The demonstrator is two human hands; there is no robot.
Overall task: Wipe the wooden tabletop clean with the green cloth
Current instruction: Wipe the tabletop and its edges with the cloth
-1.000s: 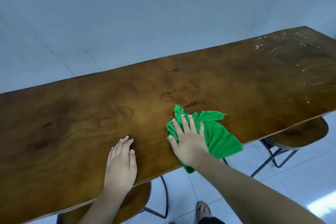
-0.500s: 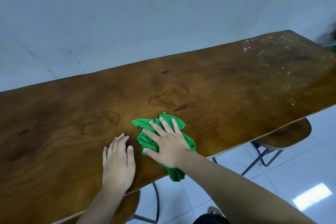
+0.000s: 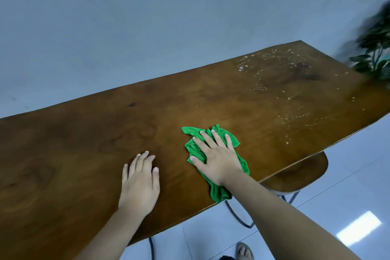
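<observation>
**Cloth under right hand, near front edge**

Far left: bare brown wood, grain and dark knots showing. The surface [image 3: 84, 154] runs long and narrow, its back edge against a pale wall [image 3: 147, 27].

Left hand [image 3: 140, 183] lies palm down on the wood, fingers together and extended, holding nothing. It sits just left of the cloth, not touching it.

Cloth [image 3: 219, 193], bright green and rumpled, lies on the wood near the front edge. One tail hangs past the edge.

Right hand [image 3: 217, 158] is pressed flat on top of the cloth, fingers spread, palm down (pressing, not gripping). Green shows beyond the fingertips and below the wrist.

Right of the cloth: a scatter of pale specks [image 3: 285, 91] over the far right end of the wood, well apart from the cloth.

Below the front edge on that side, a round wooden stool [image 3: 299, 175] on dark metal legs, tiled floor [image 3: 348, 186] beneath. Far right, blurred green plant [image 3: 377, 48].
</observation>
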